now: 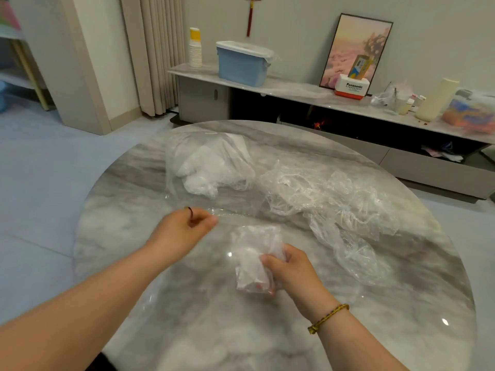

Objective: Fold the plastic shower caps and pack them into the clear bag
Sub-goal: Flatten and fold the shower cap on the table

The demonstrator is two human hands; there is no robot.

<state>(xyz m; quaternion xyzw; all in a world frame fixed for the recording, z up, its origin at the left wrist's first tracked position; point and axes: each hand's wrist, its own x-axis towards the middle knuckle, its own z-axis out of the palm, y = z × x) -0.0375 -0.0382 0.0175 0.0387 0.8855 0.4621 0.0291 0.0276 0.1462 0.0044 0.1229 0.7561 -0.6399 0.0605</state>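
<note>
On the round marble table (134, 250) lies a clear bag (209, 167) holding several folded white shower caps; its open mouth reaches toward me. My left hand (187, 226) pinches the near edge of that bag's mouth. My right hand (289, 269) grips a folded shower cap (254, 253) just above the tabletop, to the right of the left hand. Loose, crumpled transparent shower caps (329, 199) spread across the right half of the table.
Beyond the table stands a low sideboard (294, 89) with a blue lidded box (241, 62), a stack of paper cups (195, 49), a framed picture (353, 52) and small clutter. Pale tiled floor surrounds the table on the left.
</note>
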